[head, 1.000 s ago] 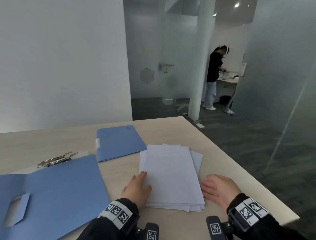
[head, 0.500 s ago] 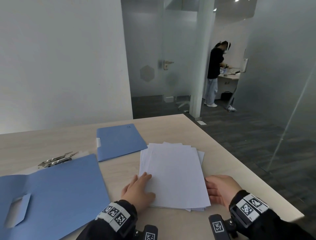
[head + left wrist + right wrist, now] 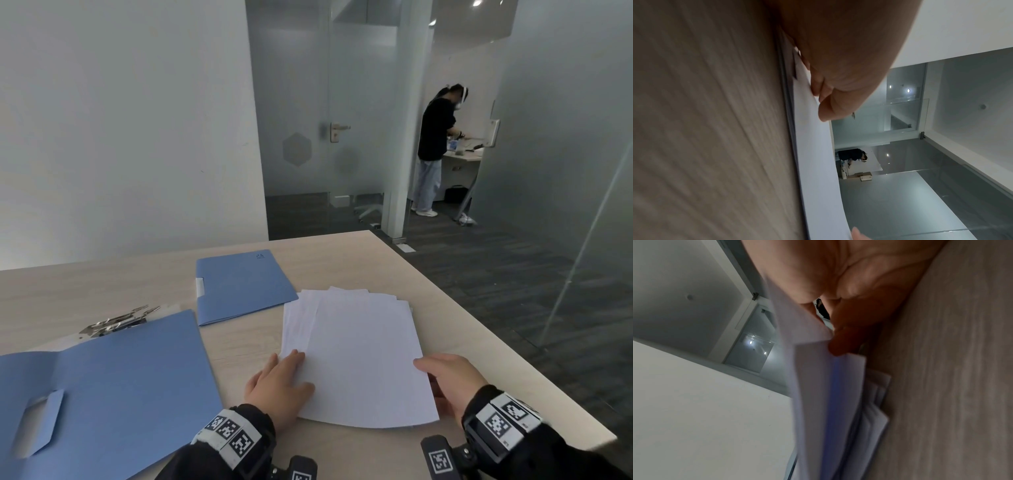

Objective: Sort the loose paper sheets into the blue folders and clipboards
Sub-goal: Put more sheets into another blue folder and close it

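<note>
The table [image 3: 144,284] carries everything. An open folder [image 3: 113,387] lies left of the left hand, a clipboard [image 3: 116,323] beyond it, and a closed folder [image 3: 239,286] ahead of that hand. The paper stack [image 3: 356,356] sits between both hands. The left hand [image 3: 277,387] rests flat on its left edge, fingers relaxed. The right hand [image 3: 448,380] pinches the top sheets' right edge, lifting them.
</note>
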The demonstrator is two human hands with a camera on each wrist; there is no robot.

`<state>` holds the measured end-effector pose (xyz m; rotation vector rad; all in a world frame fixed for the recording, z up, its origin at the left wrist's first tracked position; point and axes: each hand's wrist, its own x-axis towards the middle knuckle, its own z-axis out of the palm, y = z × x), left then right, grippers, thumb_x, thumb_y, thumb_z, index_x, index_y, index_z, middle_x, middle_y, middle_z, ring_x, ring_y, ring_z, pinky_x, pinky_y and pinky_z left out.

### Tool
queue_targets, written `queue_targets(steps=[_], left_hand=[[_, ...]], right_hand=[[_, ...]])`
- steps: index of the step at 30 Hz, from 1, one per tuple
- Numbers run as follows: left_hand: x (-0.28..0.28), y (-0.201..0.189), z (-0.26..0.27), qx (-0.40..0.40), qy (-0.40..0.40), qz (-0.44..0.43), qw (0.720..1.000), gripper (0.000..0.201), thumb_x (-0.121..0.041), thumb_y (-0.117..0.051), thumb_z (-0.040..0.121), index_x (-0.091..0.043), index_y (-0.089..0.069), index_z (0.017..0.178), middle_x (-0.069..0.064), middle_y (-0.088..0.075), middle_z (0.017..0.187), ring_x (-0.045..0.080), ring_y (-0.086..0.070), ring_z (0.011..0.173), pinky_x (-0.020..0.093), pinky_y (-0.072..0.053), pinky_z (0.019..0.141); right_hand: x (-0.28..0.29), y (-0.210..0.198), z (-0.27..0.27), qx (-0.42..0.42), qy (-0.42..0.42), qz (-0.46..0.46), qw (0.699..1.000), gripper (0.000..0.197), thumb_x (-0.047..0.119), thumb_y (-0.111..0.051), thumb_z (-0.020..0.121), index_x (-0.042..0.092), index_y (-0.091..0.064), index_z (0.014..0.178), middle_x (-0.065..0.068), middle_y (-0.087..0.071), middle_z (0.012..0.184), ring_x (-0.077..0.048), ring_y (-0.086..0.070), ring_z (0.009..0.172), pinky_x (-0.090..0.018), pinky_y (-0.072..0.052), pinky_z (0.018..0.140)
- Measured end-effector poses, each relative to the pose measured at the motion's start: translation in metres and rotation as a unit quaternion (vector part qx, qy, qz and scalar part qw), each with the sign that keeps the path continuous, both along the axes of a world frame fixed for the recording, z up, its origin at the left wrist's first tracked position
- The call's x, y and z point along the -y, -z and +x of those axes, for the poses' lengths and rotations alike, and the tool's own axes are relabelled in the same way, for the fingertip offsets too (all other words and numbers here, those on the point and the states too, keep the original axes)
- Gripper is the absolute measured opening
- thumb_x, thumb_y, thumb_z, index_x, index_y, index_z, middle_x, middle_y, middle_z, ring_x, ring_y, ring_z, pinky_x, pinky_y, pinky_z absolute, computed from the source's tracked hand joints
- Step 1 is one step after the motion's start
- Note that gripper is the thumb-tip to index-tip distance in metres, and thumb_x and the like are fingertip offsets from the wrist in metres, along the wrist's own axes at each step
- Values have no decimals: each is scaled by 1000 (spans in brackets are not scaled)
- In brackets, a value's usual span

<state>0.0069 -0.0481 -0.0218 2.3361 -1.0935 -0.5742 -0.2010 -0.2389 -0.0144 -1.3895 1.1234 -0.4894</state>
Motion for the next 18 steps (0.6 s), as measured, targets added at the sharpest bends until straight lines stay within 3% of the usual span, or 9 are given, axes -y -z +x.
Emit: queue_targets(steps=[5,8,10,13,14,16,18], left_hand=[[-2,-3,-3,-9,-1,7,1000,66,-42,-43,87,-38,-22,149,-6,-16,162,11,1,151,37,0,121],[-4,-7,-4,-18,1,14,1000,61,-42,-43,88,-41,-26,147,-1,-18,162,13,2,151,37,0,120],[-6,-11,-6,-26,1,8,1000,59,-41,-44,89,-43,-28,145,-3,-19,162,13,2,151,37,0,120],[-6,-11,-6,-29,0,1,1000,60,-42,-45,90,-42,-26,146,-11,-16,161,11,1,150,35,0,121],[-6,-10,-6,-26,1,0,1000,62,-42,-46,89,-41,-24,147,-13,-14,162,10,1,150,36,0,121],[-5,-11,-7,-19,0,7,1000,65,-43,-45,89,-38,-21,149,-12,-13,162,10,1,150,36,0,121],[-5,-14,-8,-28,-6,10,1000,65,-43,-45,91,-36,-20,150,-8,-14,162,11,0,151,36,-1,121]], right_hand=[[4,4,2,-17,7,9,1000,20,13,-59,91,-2,-72,93,-23,-75,97,-42,-69,94,-38,-46,72],[8,4,3,-25,8,10,1000,23,13,-61,90,-9,-69,93,-28,-74,93,-36,-68,78,-33,-43,65],[8,2,2,-36,-3,18,999,19,11,-62,90,-7,-69,90,-23,-73,81,-31,-64,64,-26,-41,54],[7,-1,2,-52,-22,24,998,18,6,-60,90,-8,-66,98,-17,-63,69,-24,-51,48,-19,-33,42],[8,-3,2,-50,-24,18,998,17,3,-59,91,-10,-65,99,-19,-65,72,-27,-55,52,-20,-38,43],[9,-7,-1,-39,-22,-1,999,17,-2,-58,90,-13,-66,101,-26,-71,88,-36,-67,74,-28,-49,57],[7,-12,-5,-26,-11,-23,999,15,-3,-58,90,-10,-69,98,-28,-73,92,-39,-69,83,-34,-51,65]])
